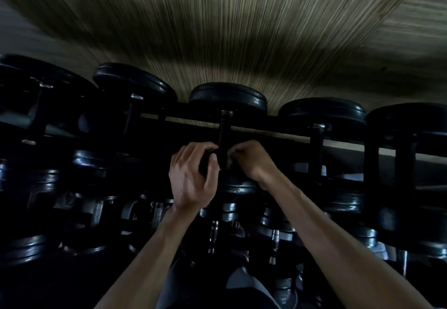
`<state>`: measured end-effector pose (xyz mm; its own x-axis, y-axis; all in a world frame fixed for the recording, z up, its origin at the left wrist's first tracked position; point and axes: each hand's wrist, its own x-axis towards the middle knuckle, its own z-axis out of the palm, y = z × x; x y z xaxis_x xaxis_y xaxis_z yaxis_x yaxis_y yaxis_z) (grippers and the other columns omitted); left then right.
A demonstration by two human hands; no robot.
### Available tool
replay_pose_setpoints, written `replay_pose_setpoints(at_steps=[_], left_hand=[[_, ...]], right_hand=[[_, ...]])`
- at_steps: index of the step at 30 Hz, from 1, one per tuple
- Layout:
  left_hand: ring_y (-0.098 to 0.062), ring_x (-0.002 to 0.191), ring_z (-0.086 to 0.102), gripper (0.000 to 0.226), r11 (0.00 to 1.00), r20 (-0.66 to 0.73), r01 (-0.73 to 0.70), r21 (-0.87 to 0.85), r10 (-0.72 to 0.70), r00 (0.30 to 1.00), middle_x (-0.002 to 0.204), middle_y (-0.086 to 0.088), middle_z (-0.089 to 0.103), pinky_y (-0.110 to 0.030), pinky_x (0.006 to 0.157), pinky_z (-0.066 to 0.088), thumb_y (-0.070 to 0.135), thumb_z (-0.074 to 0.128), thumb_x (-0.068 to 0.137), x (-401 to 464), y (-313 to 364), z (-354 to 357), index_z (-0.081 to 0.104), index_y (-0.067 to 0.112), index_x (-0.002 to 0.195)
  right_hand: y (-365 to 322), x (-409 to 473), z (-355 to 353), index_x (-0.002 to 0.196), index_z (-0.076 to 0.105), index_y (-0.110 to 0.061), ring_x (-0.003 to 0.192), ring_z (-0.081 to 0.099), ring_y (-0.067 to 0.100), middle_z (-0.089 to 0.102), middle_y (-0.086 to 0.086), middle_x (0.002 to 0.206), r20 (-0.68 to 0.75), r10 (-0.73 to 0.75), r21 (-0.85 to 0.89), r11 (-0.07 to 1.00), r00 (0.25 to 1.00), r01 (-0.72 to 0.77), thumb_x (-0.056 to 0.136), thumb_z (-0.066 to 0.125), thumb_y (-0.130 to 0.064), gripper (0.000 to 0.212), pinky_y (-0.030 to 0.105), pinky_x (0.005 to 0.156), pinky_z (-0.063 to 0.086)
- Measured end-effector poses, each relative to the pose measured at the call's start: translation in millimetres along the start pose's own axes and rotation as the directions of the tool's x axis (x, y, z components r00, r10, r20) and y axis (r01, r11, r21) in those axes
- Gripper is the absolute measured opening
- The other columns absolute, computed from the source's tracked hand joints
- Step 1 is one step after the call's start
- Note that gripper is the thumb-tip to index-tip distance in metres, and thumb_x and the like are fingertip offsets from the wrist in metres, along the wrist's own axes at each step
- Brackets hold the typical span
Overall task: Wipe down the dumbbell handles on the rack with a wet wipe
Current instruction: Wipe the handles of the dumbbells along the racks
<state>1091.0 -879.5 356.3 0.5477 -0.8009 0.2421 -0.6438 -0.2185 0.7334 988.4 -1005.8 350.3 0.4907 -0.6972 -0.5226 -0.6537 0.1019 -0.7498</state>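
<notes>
The fingers [210,149] of the left hand [191,175] curl round the near part of a dark metal dumbbell handle [224,137] from its left side, thumb and fingertips closing on the bar. The right hand [251,161] meets it from the other side, its fingers curled and pinching a small pale crumpled wet wipe [229,160] against the same bar; the wipe is dim and mostly hidden between fingers and handle. The two hands nearly touch across the bar.

This handle lies in the middle of the top tier of a black steel dumbbell rack [285,132]. Its long axis runs away from the person, from a near black round weight head [239,185] just below the hands to a far black round weight head [227,98] beyond the rail. Both bare forearms reach up from the bottom edge and cover part of the lower tier.

Neighbouring black dumbbells sit parallel on either side, one close on the left [134,113] and one close on the right [319,139], each apart from the gripped handle. Smaller grey-headed dumbbells [229,208] crowd the lower tier under the wrists. Behind the rack lies a streaked brown wood-grain floor [242,30], blurred.
</notes>
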Motion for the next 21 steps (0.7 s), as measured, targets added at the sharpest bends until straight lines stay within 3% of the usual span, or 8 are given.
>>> replay_pose_setpoints(at_steps=[2, 5, 9, 11, 13, 15, 17, 21], left_hand=[[-0.016, 0.091, 0.064, 0.038, 1.000, 0.002, 0.006, 0.009, -0.006, 1.000, 0.099, 0.006, 0.071, -0.045, 0.080, 0.050, 0.037, 0.042, 0.095, 0, -1, 0, 0.071, 0.014, 0.105], [-0.016, 0.090, 0.065, 0.038, 1.000, 0.002, 0.004, 0.004, -0.004, 1.000, 0.099, 0.006, 0.070, -0.045, 0.079, 0.050, 0.037, 0.042, 0.095, 0, 0, 0, 0.071, 0.014, 0.104], [-0.016, 0.090, 0.065, 0.036, 1.000, 0.001, 0.003, 0.001, -0.003, 1.000, 0.098, 0.006, 0.070, -0.045, 0.080, 0.050, 0.036, 0.044, 0.095, -1, 1, -1, 0.071, 0.014, 0.103], [-0.017, 0.090, 0.066, 0.036, 1.000, -0.007, 0.003, -0.004, -0.003, 1.000, 0.098, 0.006, 0.071, -0.045, 0.080, 0.050, 0.035, 0.044, 0.094, -1, 1, -1, 0.071, 0.014, 0.103], [-0.016, 0.090, 0.065, 0.036, 1.000, -0.020, 0.008, -0.006, -0.009, 1.000, 0.098, 0.006, 0.071, -0.042, 0.081, 0.050, 0.035, 0.044, 0.094, -1, 1, -1, 0.072, 0.014, 0.102], [-0.014, 0.090, 0.065, 0.036, 1.000, -0.026, 0.009, 0.000, -0.009, 1.000, 0.098, 0.006, 0.071, -0.040, 0.081, 0.049, 0.035, 0.044, 0.093, -2, 1, -1, 0.072, 0.014, 0.102], [-0.013, 0.090, 0.064, 0.036, 1.000, -0.020, 0.011, 0.005, -0.011, 1.000, 0.098, 0.007, 0.071, -0.039, 0.081, 0.049, 0.035, 0.044, 0.093, -1, 1, -1, 0.072, 0.015, 0.102], [-0.014, 0.087, 0.064, 0.035, 1.000, -0.012, 0.013, 0.008, -0.013, 1.000, 0.096, 0.007, 0.070, -0.041, 0.079, 0.050, 0.034, 0.044, 0.093, -1, 0, -2, 0.071, 0.014, 0.102]], right_hand=[[8, 0, -2, 0.057, 0.065, -0.023, 0.061, 0.057, 0.005, 0.066, -0.003, 0.064, 0.049, 0.033, 0.026, 0.999, 0.998, -0.034, 0.091, 0.062, -0.011, 0.036, 0.024, 0.067, 0.044], [-3, 17, -2, 0.057, 0.066, -0.020, 0.065, 0.062, 0.013, 0.068, 0.004, 0.064, -0.126, -0.015, 0.160, 0.986, 0.992, 0.035, 0.090, 0.058, -0.013, 0.035, 0.030, 0.070, 0.048], [-25, 26, -1, 0.064, 0.063, -0.011, 0.044, 0.051, 0.000, 0.060, 0.003, 0.057, -0.299, -0.011, 0.242, 0.966, 0.954, 0.087, 0.099, 0.054, -0.016, 0.036, 0.015, 0.049, 0.040], [-21, 15, -1, 0.063, 0.063, -0.011, 0.041, 0.048, -0.003, 0.059, 0.000, 0.056, -0.216, -0.025, 0.157, 0.986, 0.976, 0.060, 0.098, 0.054, -0.013, 0.036, 0.013, 0.047, 0.037], [-8, 2, 0, 0.060, 0.065, -0.017, 0.049, 0.053, 0.000, 0.062, -0.005, 0.056, -0.063, -0.005, 0.035, 0.999, 0.998, 0.007, 0.094, 0.056, -0.010, 0.036, 0.018, 0.056, 0.041], [-3, -6, 0, 0.060, 0.068, -0.018, 0.055, 0.056, 0.001, 0.065, -0.007, 0.058, -0.012, 0.016, -0.004, 1.000, 1.000, -0.016, 0.092, 0.058, -0.008, 0.034, 0.021, 0.062, 0.043], [-12, -5, -2, 0.062, 0.068, -0.016, 0.054, 0.057, -0.004, 0.065, -0.006, 0.058, -0.147, -0.073, 0.009, 0.997, 0.986, 0.076, 0.093, 0.056, -0.008, 0.034, 0.018, 0.061, 0.042], [-40, -3, -5, 0.072, 0.064, -0.011, 0.054, 0.057, -0.007, 0.060, -0.010, 0.062, -0.427, -0.284, 0.010, 0.948, 0.858, 0.318, 0.100, 0.056, -0.012, 0.029, 0.005, 0.053, 0.037]])
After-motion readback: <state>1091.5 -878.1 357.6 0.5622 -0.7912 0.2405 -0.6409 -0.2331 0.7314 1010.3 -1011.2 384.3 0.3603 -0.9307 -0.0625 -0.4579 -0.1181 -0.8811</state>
